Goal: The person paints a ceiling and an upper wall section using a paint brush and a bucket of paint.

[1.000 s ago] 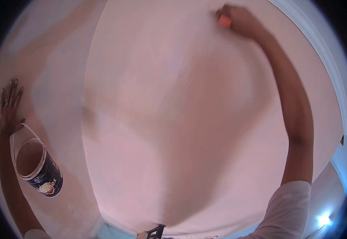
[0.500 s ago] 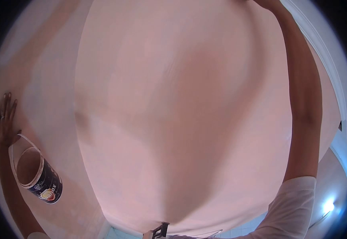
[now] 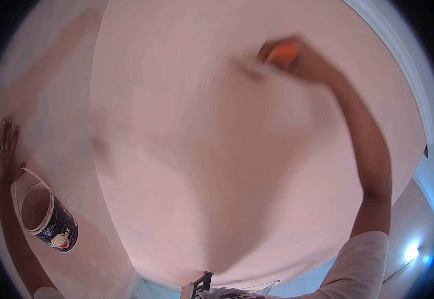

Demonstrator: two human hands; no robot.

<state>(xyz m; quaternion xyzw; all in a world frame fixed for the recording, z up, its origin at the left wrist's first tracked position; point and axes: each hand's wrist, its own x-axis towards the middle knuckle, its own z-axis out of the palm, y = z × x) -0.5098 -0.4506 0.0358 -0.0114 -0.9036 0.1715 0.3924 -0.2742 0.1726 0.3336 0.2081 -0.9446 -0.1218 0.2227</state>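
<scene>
My left hand [image 3: 8, 152] is spread flat against the wall at the left, fingers apart. A bucket [image 3: 63, 226] with a dark printed label hangs by its pale handle from the thumb side of that hand, tilted so its stained inside shows. In the upper middle, my right hand [image 3: 301, 60] is closed round an orange-handled tool [image 3: 282, 54], close over the pinkish wall [image 3: 152, 199]. Motion smears the tool's working end, and I cannot tell its exact kind.
White moulding [image 3: 401, 55] runs along the wall's top at the right. A bright lamp [image 3: 412, 251] shines at lower right. The dark top of what looks like a ladder [image 3: 206, 281] stands at the bottom edge, with pale tiles [image 3: 301, 286] below.
My right hand has swept from the top edge down and left across the wall, bringing the orange-handled tool into view, its elbow bending. My left hand and the bucket have hardly moved.
</scene>
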